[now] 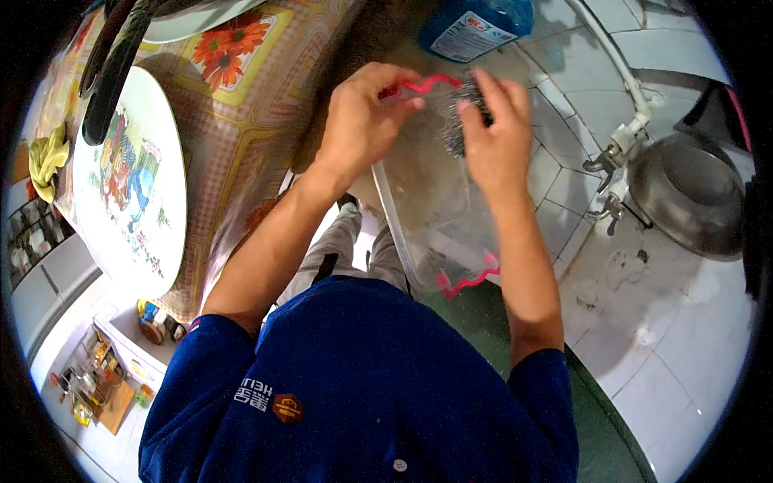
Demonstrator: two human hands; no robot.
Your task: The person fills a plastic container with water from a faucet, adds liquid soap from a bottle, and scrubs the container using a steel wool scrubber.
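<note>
A clear plastic container (439,205) with wavy pink-red handles hangs tilted in front of my body. My left hand (366,117) grips its far end by the pink handle (431,82), fingers curled round it. In my right hand (498,133) is a grey steel wool scrubber (456,133), held against the container's far right part. The second handle (471,283) shows at the near end, below my right forearm. The container's far right side is partly hidden behind my right hand.
A blue detergent bottle (475,30) stands beyond my hands. Right: taps (609,161) and a metal basin (694,193) against tiles. Left: a table with a patterned cloth (233,153), a large decorated plate (133,185) and a yellow-green cloth (50,161). A green surface (592,410) lies near right.
</note>
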